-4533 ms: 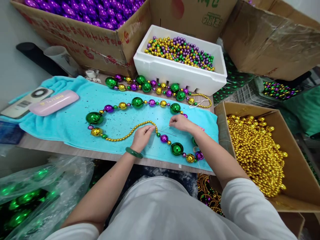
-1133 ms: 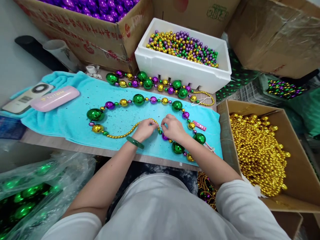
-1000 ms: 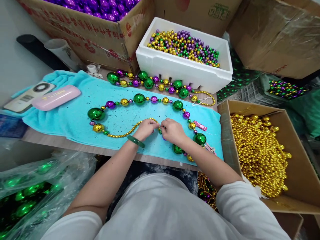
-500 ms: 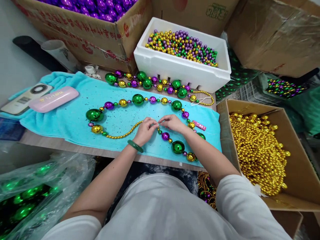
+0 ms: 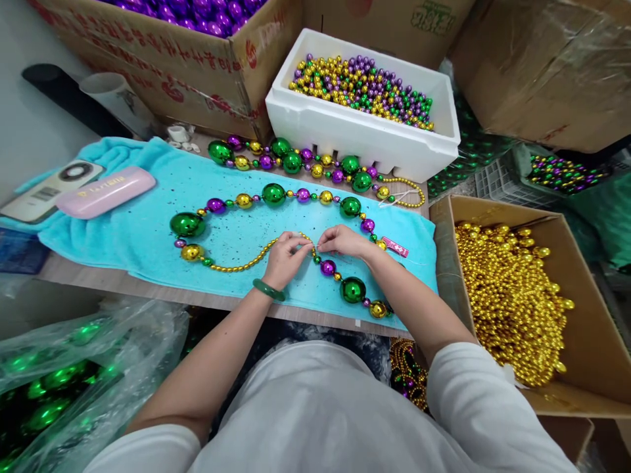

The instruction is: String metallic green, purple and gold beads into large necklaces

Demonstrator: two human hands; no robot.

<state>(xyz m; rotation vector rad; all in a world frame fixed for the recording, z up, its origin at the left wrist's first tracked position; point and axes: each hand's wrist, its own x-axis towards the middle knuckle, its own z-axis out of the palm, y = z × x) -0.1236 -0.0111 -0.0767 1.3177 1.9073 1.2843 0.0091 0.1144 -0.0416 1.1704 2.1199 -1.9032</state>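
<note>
A bead necklace (image 5: 273, 195) of big and small green, purple and gold balls lies in a loop on a blue towel (image 5: 142, 243). A strand of small gold beads (image 5: 236, 269) runs from its left end to my left hand (image 5: 287, 257). This hand, with a green bangle at the wrist, pinches the gold strand where it meets the loop's other end. My right hand (image 5: 344, 241) is closed in a pinch just beside those fingertips; what it grips is too small to make out. A pink label (image 5: 395, 247) lies near my right forearm.
Another bead necklace (image 5: 292, 162) lies behind, before a white foam box (image 5: 359, 138) of small beads. A pink case (image 5: 111, 192) rests at left. Cartons stand around, one with purple balls (image 5: 207, 13), one at right with gold beads (image 5: 513, 309). A plastic bag (image 5: 142, 341) hangs lower left.
My right hand has drawn slightly right and down. A short piece of gold beads now shows above the left fingertips. The camera view has shifted a little.
</note>
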